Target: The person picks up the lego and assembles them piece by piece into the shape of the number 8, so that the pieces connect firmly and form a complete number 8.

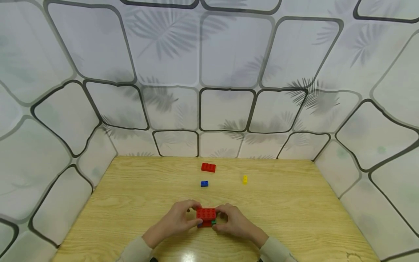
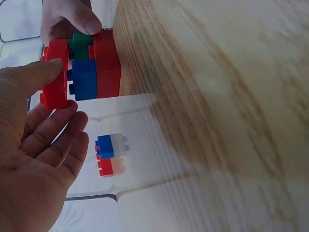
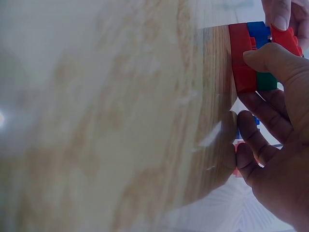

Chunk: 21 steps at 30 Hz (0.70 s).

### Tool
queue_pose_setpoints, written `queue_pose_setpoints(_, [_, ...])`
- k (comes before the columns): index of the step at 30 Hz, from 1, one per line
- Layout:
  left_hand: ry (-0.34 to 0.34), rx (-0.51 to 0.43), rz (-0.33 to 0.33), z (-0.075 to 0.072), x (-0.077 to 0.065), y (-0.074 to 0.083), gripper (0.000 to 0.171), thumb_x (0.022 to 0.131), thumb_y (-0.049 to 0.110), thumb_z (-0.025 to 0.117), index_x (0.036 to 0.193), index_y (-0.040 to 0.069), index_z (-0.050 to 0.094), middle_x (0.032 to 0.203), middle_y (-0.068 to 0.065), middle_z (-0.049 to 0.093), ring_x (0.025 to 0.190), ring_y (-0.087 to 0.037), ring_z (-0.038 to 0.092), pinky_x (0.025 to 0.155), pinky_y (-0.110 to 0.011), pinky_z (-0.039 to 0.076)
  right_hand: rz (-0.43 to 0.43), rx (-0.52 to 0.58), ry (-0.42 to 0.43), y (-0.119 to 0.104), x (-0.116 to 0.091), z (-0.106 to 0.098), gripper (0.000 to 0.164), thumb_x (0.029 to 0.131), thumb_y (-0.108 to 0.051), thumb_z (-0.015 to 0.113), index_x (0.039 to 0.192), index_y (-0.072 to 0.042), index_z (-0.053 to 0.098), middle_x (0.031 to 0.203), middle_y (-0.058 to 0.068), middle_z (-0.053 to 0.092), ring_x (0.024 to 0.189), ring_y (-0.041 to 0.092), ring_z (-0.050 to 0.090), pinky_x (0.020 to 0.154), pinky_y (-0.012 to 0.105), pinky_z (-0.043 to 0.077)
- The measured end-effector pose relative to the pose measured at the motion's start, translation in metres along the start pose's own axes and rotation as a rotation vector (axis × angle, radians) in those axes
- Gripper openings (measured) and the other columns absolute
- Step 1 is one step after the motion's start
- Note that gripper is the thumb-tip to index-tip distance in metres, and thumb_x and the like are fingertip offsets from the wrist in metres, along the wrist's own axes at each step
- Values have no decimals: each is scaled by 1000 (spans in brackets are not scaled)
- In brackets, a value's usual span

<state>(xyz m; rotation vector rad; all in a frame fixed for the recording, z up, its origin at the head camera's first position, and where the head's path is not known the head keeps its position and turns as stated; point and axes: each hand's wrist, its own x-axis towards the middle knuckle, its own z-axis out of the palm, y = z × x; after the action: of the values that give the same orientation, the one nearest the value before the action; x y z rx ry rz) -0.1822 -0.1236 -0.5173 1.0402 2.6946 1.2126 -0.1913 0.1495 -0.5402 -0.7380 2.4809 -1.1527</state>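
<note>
My left hand (image 1: 178, 218) pinches a red toy building brick (image 1: 206, 213) between thumb and fingers. That brick is held just over a blue brick (image 2: 85, 79) and a green brick (image 2: 83, 46), whose studs still show in the left wrist view. Both of these sit side by side on a lower red brick (image 3: 243, 58), which stands on the table. My right hand (image 1: 236, 221) grips this lower part from the right, its thumb on the lower red brick and fingers behind, near the green brick.
Beyond the hands lie a small blue brick (image 1: 204, 183), a red brick (image 1: 208, 167) near the table's back edge and a small yellow brick (image 1: 245, 179) to the right. The wooden table (image 1: 140, 189) meets patterned fabric walls (image 1: 226, 109) at the back and sides.
</note>
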Motion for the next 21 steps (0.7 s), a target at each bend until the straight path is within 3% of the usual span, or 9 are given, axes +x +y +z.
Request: queue_pose_setpoints(21, [-46, -6, -13, 4, 0, -2, 30, 95, 29, 81, 119, 15, 70, 114, 4, 76, 103, -9, 68, 86, -29, 58, -63, -25, 29, 1, -1, 2, 37, 91, -30, 83, 126, -22, 74, 113, -11, 73, 94, 6, 56, 82, 22, 46])
